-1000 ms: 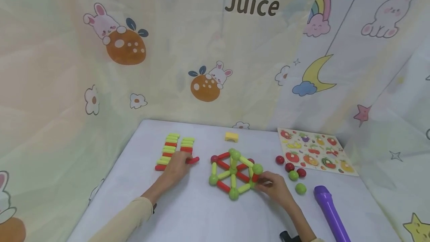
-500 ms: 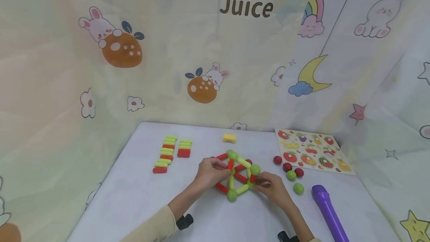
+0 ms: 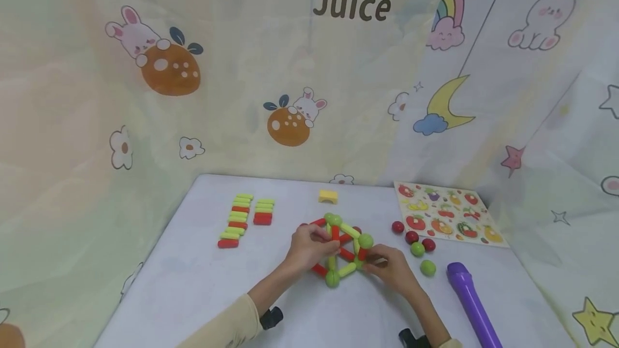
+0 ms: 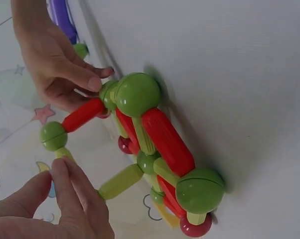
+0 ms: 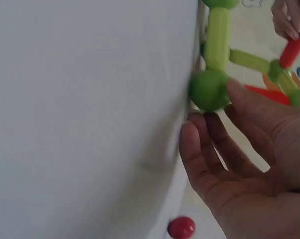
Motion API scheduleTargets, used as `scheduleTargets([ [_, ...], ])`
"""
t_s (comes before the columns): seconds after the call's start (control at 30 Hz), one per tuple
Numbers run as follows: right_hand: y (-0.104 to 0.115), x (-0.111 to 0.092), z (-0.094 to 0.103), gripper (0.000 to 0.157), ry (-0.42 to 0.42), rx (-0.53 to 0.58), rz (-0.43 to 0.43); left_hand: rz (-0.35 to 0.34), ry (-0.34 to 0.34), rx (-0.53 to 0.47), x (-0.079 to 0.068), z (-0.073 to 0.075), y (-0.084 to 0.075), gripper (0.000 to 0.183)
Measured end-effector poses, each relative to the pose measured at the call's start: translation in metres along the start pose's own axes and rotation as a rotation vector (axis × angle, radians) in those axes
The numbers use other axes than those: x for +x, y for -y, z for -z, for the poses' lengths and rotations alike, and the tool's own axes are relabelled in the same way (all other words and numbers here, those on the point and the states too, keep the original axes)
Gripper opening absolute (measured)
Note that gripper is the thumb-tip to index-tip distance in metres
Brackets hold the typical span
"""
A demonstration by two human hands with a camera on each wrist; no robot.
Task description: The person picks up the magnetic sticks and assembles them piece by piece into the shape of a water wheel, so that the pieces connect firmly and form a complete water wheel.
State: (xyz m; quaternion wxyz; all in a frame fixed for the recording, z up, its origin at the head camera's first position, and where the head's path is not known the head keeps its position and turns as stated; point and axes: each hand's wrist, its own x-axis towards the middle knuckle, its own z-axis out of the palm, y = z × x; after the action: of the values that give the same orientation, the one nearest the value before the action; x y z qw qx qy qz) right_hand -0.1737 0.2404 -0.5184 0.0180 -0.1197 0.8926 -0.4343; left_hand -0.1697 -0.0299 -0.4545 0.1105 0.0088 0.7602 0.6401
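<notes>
A frame of red and yellow-green building sticks and balls stands mid-table, with raised green balls at its top. My left hand pinches a red building stick between thumb and fingers. The stick's far end meets a raised green ball in the right wrist view. At the frame's lower right corner, my right hand holds a green ball between thumb and fingers. Beside that ball, a red stick slants up to another green ball. My left hand hides the frame's left part in the head view.
Two rows of loose sticks lie at the left. A yellow arch block is at the back. On the right are several red and green balls, a fruit-picture board and a purple microphone-shaped thing.
My left hand has carried the red stick from the loose rows rightward to the frame, then raised its end to a top green ball. My right hand has stayed at the frame's corner.
</notes>
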Motion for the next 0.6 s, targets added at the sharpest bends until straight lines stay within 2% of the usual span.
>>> scheduleTargets([
  [0.1, 0.001, -0.005, 0.018, 0.032, -0.053, -0.050, 0.017, 0.003, 0.030, 0.023, 0.000, 0.006, 0.000, 0.032],
  [0.2, -0.001, -0.015, 0.041, 0.035, -0.186, -0.156, 0.076, -0.005, 0.061, 0.077, -0.001, 0.019, 0.003, 0.033],
  [0.27, -0.006, -0.020, 0.053, 0.035, -0.272, -0.241, 0.120, -0.050, 0.064, 0.140, 0.001, 0.035, 0.007, 0.031],
  [0.37, -0.016, -0.026, 0.064, 0.034, -0.318, -0.317, 0.112, -0.126, 0.001, 0.337, 0.005, 0.065, 0.016, 0.027],
  [0.5, -0.026, -0.033, 0.070, 0.033, -0.294, -0.360, 0.040, -0.193, -0.160, 0.715, 0.019, 0.106, 0.036, 0.027],
  [0.6, -0.031, -0.037, 0.072, 0.032, -0.288, -0.399, -0.005, -0.228, -0.205, 0.905, 0.034, 0.127, 0.052, 0.022],
])
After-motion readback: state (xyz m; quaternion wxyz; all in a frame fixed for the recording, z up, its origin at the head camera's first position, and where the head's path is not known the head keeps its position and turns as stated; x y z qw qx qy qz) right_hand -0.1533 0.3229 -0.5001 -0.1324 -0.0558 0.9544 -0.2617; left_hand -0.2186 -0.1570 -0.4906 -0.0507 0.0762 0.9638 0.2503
